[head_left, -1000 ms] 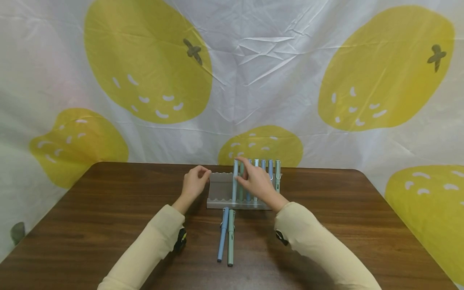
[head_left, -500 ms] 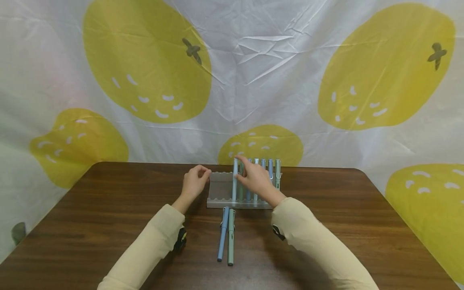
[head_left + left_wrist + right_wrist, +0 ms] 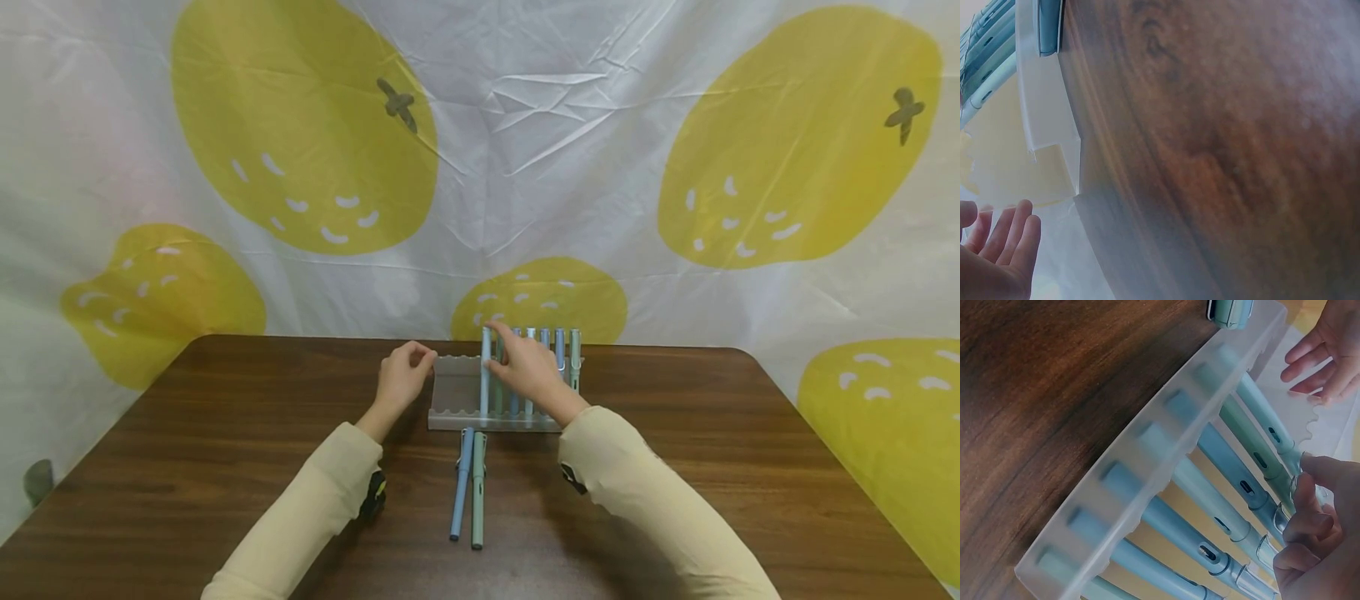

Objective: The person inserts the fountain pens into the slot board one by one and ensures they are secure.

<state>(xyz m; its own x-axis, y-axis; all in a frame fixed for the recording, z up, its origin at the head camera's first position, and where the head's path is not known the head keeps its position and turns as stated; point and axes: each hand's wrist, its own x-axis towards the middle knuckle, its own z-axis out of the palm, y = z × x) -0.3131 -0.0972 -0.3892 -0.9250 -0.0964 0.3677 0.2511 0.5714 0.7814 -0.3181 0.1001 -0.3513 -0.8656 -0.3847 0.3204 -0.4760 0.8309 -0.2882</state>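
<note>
A clear plastic pen rack (image 3: 452,422) with scalloped edges stands on the table, its right part filled with several upright blue and green pens (image 3: 1210,450). My right hand (image 3: 531,371) pinches a light blue pen (image 3: 485,387) near its cap end between thumb and index finger. That pen is the leftmost in the row, its lower end behind the rack's front lip. At the rack's left end, my left hand (image 3: 402,377) pinches the side edge with thumb and index finger; its other fingers (image 3: 1016,234) are extended.
In front of the rack, a blue pen (image 3: 462,483) and a green pen (image 3: 477,492) lie side by side on the brown wooden table (image 3: 300,392). A white cloth (image 3: 555,183) printed with yellow fruit hangs behind the table.
The right hand and the light blue pen's top have shifted very slightly left. The right forearm has drawn a little inward. The left hand keeps its place.
</note>
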